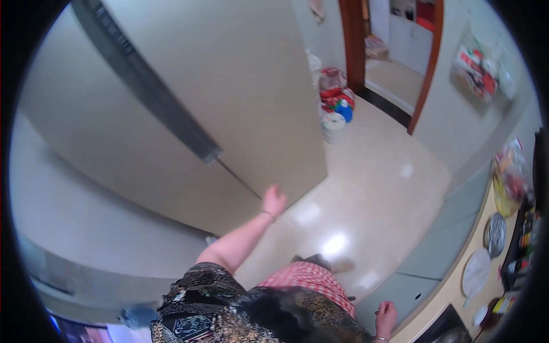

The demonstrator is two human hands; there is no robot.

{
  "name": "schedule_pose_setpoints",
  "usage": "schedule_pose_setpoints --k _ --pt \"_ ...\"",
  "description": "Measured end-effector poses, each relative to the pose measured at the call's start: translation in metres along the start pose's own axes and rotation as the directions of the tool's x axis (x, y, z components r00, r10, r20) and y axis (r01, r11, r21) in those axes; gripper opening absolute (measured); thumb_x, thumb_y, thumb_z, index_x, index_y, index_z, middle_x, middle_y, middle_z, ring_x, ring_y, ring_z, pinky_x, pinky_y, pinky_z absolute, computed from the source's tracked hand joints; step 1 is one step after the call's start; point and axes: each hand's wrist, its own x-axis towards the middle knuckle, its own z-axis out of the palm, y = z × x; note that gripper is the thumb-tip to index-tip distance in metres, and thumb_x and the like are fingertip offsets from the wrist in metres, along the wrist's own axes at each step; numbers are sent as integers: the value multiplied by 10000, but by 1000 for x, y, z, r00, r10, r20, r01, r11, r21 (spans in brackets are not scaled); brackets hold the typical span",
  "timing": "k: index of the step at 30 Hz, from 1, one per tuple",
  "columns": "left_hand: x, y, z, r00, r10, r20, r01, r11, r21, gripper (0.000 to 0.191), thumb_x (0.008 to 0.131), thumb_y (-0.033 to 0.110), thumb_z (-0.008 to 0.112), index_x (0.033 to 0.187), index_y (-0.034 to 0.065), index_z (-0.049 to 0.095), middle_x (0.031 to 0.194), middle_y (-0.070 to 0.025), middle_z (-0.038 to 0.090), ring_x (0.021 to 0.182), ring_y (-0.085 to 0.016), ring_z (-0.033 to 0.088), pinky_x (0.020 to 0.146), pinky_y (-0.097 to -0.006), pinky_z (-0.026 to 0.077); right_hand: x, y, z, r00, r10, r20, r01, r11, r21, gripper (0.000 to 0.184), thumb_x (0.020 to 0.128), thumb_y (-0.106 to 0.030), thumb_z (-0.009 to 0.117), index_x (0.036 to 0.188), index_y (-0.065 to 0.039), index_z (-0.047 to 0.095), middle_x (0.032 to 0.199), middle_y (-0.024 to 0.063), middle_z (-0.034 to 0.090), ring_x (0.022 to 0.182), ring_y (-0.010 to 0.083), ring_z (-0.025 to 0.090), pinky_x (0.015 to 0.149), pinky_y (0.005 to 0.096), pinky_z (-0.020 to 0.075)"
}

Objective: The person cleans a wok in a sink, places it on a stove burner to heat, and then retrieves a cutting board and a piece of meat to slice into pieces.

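Observation:
My left hand point(274, 200) is stretched out in front of me, blurred, with its fingers loosely curled and nothing visible in them. In the view it overlaps the lower part of a large pale two-door refrigerator point(240, 94); whether it touches the door cannot be told. A dark strip point(150, 94) with a row of controls runs along the seam between the doors. Low on the other side, my right hand point(386, 315) hangs beside the grey-green cabinet fronts point(422, 274) with its fingers curled in. No object shows in it.
Beyond the refrigerator, a white bucket point(333, 128), a blue container point(344, 111) and red bags point(334, 90) stand on the shiny tiled floor point(377, 150). A doorway point(392, 64) opens ahead. The counter point(454, 274) at right holds a round pale board point(476, 272), bags and bottles.

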Motion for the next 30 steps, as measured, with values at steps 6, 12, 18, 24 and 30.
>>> schedule_pose_setpoints --k 6,12,18,24,30 --pt "93 -30 -158 806 -49 -590 -71 981 -178 494 751 61 561 1215 -21 412 1091 -170 552 1032 -265 540 893 -335 428 35 -61 4 971 -142 192 147 989 -13 168 857 -126 558 798 31 549 607 105 598 533 172 608 504 290 456" --pt "166 -46 -200 830 -179 -528 -80 899 -431 465 688 -5 524 1144 -35 434 1089 -196 548 1026 -314 535 889 -349 422 31 -113 6 935 -236 265 282 947 -155 236 880 -215 504 878 9 581 702 146 613 641 232 612 604 332 471" --pt "130 21 -161 785 -240 -571 -43 899 -436 425 644 3 531 1060 -19 446 1100 -217 470 1034 -377 470 901 -401 392 65 -162 28 905 -199 375 257 960 -110 341 892 -319 485 978 -8 598 824 188 646 773 281 640 714 403 477" --pt "20 59 -116 851 42 -524 -224 931 -289 700 689 23 523 1335 -31 260 1302 -250 366 1156 -404 421 968 -412 378 109 -319 107 707 -652 273 640 755 145 197 815 -110 638 941 14 551 807 54 604 728 122 589 640 245 470" --pt "-41 34 -93 742 624 -245 -666 646 -373 300 733 -9 501 1008 44 609 1030 -135 606 971 -276 578 859 -352 455 113 -429 124 577 -807 126 759 587 282 564 698 -80 705 1187 -5 434 1116 133 514 1013 226 515 855 349 424"
